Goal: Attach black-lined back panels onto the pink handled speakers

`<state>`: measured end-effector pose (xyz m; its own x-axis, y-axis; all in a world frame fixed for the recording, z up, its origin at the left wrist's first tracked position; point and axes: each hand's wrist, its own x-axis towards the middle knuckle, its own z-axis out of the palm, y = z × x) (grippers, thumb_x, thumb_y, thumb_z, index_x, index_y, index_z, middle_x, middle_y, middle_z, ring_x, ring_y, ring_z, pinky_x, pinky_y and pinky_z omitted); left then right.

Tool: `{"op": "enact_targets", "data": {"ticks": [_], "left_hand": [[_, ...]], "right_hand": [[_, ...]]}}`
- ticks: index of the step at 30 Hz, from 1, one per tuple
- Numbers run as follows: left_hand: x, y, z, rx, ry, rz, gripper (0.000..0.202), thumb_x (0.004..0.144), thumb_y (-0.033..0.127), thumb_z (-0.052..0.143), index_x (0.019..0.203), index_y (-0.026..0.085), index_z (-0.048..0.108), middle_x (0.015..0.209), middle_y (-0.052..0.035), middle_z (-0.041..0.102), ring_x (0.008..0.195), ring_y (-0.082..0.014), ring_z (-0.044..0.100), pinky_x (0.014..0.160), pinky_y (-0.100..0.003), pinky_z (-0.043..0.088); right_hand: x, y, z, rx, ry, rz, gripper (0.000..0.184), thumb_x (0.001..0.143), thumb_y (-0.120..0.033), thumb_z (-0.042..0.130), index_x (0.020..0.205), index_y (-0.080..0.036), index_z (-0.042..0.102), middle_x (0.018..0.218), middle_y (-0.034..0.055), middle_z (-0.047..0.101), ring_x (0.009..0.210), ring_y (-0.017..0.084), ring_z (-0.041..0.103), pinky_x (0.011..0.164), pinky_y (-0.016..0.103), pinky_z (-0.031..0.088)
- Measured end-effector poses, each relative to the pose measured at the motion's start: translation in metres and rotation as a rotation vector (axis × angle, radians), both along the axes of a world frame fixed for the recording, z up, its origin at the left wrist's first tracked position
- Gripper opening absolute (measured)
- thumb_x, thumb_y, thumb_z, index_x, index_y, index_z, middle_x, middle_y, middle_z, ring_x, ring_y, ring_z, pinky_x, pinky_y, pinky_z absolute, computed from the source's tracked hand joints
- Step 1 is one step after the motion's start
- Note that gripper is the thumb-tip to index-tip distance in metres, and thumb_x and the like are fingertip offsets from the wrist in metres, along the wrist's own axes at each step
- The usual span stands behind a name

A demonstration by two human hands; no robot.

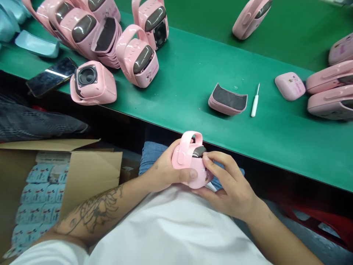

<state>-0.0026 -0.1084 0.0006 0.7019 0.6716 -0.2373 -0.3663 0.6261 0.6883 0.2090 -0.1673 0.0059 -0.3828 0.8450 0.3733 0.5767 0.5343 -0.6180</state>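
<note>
Close to my body, past the front edge of the table, I hold a pink portable speaker [183, 154] with a loop handle and a dark glossy panel. My left hand [168, 171] wraps round its left side, thumb across the front. Fingers of my right hand [230, 186] press at the right end of the dark panel and grip the front cover, which bears a small print. On the table ahead lie a stack of curved pink covers [228, 101] with dark inner faces and a white-handled screwdriver [255, 105].
At the left stand several pink speakers [138, 60], one with its round driver [87, 76] exposed, and a black phone [52, 77]. More pink speakers [331, 99] sit at the right. Lower left, an open cardboard box [93, 169] holds blue printed pieces. The green table's [176, 106] front edge runs diagonally.
</note>
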Motion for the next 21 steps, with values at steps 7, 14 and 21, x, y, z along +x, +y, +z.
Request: {"op": "enact_targets", "data": {"ticks": [7, 14, 21], "left_hand": [[0.001, 0.004, -0.002, -0.019, 0.050, 0.027, 0.068, 0.080, 0.030, 0.088, 0.139, 0.025, 0.054, 0.116, -0.0076, 0.064, 0.101, -0.0244, 0.066, 0.083, -0.034, 0.056], [-0.001, -0.002, -0.003, -0.051, 0.094, 0.068, 0.070, 0.075, 0.029, 0.090, 0.136, 0.023, 0.056, 0.116, -0.0073, 0.065, 0.100, -0.0235, 0.066, 0.082, -0.033, 0.056], [0.003, -0.009, 0.006, -0.029, 0.143, 0.095, 0.075, 0.073, 0.031, 0.089, 0.138, 0.023, 0.053, 0.120, -0.0095, 0.064, 0.104, -0.0271, 0.066, 0.084, -0.036, 0.057]], "right_hand": [[0.012, 0.009, -0.001, 0.028, -0.031, 0.050, 0.087, 0.091, -0.039, 0.085, 0.164, -0.025, 0.042, 0.134, 0.0183, 0.064, 0.119, 0.034, 0.068, 0.094, 0.053, 0.066], [0.010, 0.011, 0.008, 0.081, -0.090, 0.106, 0.084, 0.091, -0.026, 0.085, 0.162, -0.014, 0.043, 0.126, 0.0196, 0.068, 0.113, 0.030, 0.068, 0.087, 0.046, 0.067], [0.011, 0.010, 0.008, 0.149, -0.026, 0.149, 0.086, 0.084, -0.029, 0.092, 0.155, -0.003, 0.050, 0.123, 0.0231, 0.068, 0.115, 0.033, 0.067, 0.090, 0.046, 0.065]]}}
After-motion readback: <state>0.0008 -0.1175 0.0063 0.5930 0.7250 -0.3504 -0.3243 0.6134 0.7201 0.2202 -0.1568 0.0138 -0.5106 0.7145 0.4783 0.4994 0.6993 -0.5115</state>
